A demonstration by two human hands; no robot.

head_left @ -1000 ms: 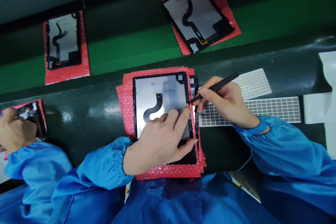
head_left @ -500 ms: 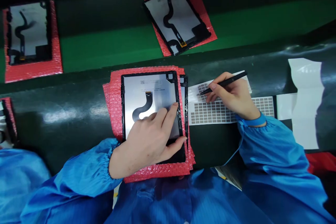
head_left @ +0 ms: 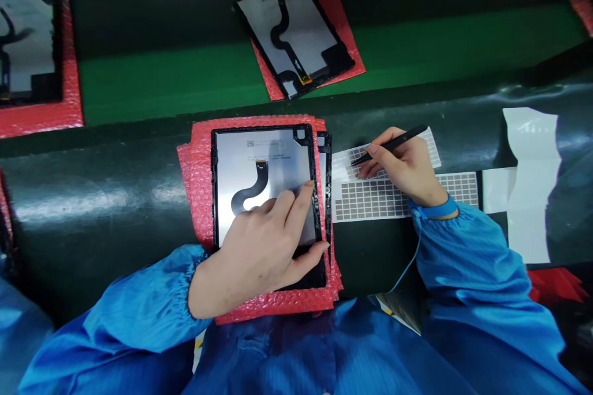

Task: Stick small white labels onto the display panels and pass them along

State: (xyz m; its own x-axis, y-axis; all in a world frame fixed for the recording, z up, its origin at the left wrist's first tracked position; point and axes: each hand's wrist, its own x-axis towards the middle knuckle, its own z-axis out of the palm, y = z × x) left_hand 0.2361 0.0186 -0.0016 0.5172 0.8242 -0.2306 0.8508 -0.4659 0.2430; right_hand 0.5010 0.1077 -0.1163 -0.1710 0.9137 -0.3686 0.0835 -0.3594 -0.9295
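Note:
My left hand [head_left: 259,247] lies over the lower part of a tablet screen panel [head_left: 236,151]. Its index finger and thumb are spread, touching the panel's black right edge; the other fingers are partly hidden. A curved black ribbon cable [head_left: 254,188] runs across the panel's silvery back. Underneath is red bubble wrap [head_left: 199,197], with another black frame [head_left: 328,185] showing at the right. My right hand [head_left: 403,166] is closed around black tweezers [head_left: 393,142]. Their tip points at the white sticker sheet [head_left: 433,148], which has small grey rectangles. Below it lies a second sticker sheet [head_left: 370,200].
Beyond the dark ledge runs a green belt [head_left: 162,74]. On it, a tilted screen panel [head_left: 306,24] and another panel [head_left: 32,37] rest on red wrap. White backing paper [head_left: 530,185] lies at the right. A blue sleeve [head_left: 18,327] shows at lower left.
Belt panels and backing paper appear further left in view, and red wrap has come in at upper right. My right hand has shifted slightly left with the tweezers. My left hand stays on the panel.

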